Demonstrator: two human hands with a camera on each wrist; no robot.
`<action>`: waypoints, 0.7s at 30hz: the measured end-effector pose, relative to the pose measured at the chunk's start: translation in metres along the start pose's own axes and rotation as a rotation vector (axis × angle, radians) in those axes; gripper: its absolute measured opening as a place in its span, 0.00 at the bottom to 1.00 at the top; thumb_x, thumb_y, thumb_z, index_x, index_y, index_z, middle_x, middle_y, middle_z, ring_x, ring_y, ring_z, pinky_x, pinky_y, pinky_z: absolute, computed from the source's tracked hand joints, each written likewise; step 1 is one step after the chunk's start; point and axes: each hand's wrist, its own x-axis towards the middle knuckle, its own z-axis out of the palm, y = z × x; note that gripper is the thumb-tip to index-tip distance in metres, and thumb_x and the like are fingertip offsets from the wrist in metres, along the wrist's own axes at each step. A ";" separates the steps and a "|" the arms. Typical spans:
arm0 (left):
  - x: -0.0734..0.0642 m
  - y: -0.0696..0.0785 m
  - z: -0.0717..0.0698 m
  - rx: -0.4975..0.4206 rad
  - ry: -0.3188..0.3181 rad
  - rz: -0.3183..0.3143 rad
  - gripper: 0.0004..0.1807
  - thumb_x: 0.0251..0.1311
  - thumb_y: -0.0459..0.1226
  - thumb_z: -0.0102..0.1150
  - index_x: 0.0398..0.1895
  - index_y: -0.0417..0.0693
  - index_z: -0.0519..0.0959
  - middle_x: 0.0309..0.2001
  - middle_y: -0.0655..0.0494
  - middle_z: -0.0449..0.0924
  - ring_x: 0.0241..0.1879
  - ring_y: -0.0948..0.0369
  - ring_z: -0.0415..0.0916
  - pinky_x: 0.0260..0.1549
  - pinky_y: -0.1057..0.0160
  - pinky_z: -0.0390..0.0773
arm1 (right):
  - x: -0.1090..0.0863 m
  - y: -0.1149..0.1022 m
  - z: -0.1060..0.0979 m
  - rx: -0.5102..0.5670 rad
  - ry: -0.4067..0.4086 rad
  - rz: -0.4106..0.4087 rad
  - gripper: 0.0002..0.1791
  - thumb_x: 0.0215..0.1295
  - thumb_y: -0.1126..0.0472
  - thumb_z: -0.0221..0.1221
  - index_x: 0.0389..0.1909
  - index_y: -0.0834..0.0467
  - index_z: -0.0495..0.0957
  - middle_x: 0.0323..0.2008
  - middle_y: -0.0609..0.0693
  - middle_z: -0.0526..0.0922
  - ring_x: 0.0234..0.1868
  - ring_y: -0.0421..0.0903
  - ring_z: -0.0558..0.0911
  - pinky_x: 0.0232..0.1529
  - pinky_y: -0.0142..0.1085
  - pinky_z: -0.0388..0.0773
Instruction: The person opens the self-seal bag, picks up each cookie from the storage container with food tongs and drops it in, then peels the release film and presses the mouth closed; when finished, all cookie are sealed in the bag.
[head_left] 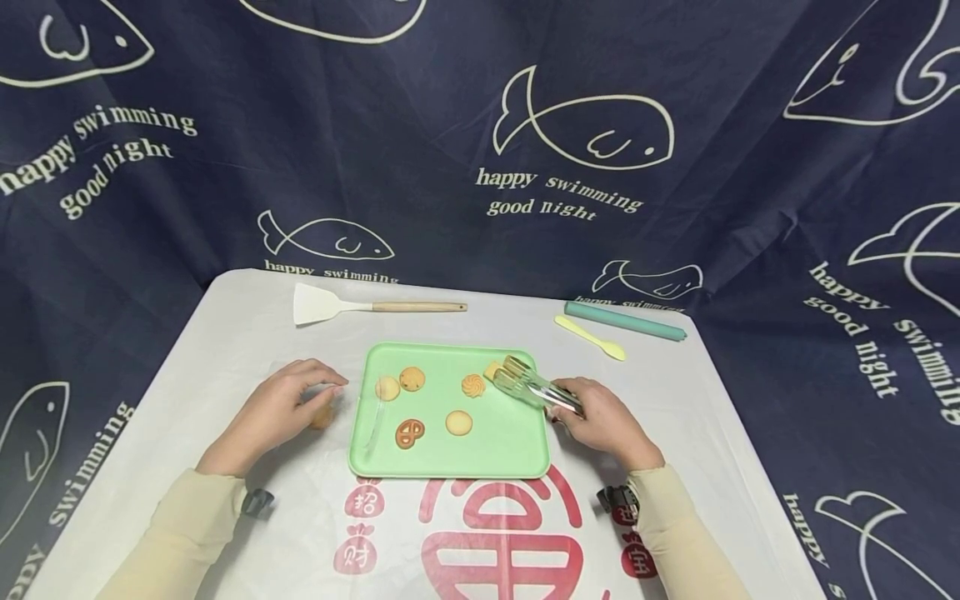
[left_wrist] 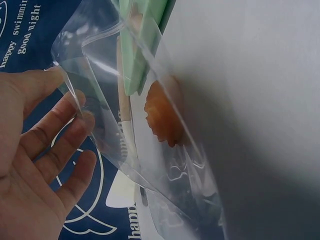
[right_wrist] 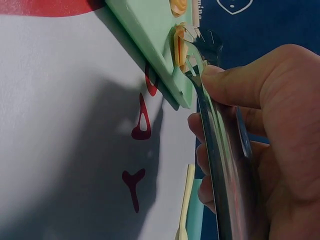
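Observation:
My left hand (head_left: 279, 407) pinches the rim of a clear plastic bag (left_wrist: 112, 142) between thumb and fingers, left of the green tray (head_left: 450, 477). Inside the bag lies a brown, ridged-edge cookie (left_wrist: 162, 114). My right hand (head_left: 603, 421) grips metal tongs (head_left: 542, 390) over the tray's right side. At the tong tips is a square yellowish cookie (head_left: 492, 370), partly covered by them. Also on the tray are a swirl cookie (head_left: 472, 385), a pretzel-shaped cookie (head_left: 409, 433), a chip cookie (head_left: 412, 379) and two plain round ones (head_left: 459, 423).
Behind the tray lies a white spatula (head_left: 318, 304) with a wooden handle. A yellow spoon (head_left: 592, 338) and a teal stick-like roll (head_left: 626, 322) lie at the back right. A dark printed curtain (head_left: 435, 200) hangs behind the table.

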 end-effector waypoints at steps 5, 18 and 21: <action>0.000 0.001 -0.001 0.005 -0.004 -0.006 0.06 0.65 0.33 0.67 0.43 0.50 0.87 0.43 0.64 0.82 0.49 0.54 0.79 0.52 0.47 0.77 | -0.001 -0.002 0.000 0.012 0.005 0.000 0.22 0.65 0.57 0.69 0.58 0.61 0.81 0.51 0.53 0.84 0.52 0.51 0.82 0.54 0.51 0.78; -0.002 -0.001 0.000 -0.003 -0.004 -0.014 0.06 0.65 0.33 0.67 0.43 0.51 0.88 0.44 0.64 0.82 0.50 0.55 0.79 0.53 0.47 0.77 | 0.002 -0.018 0.005 0.073 0.023 -0.084 0.22 0.65 0.58 0.68 0.59 0.60 0.80 0.50 0.51 0.84 0.49 0.48 0.81 0.50 0.48 0.79; -0.002 -0.001 0.000 -0.004 -0.005 -0.018 0.06 0.66 0.33 0.67 0.43 0.51 0.88 0.44 0.65 0.82 0.50 0.55 0.79 0.53 0.47 0.77 | 0.004 -0.021 0.010 0.100 0.016 -0.102 0.22 0.65 0.58 0.69 0.59 0.59 0.80 0.51 0.51 0.83 0.50 0.47 0.81 0.50 0.48 0.79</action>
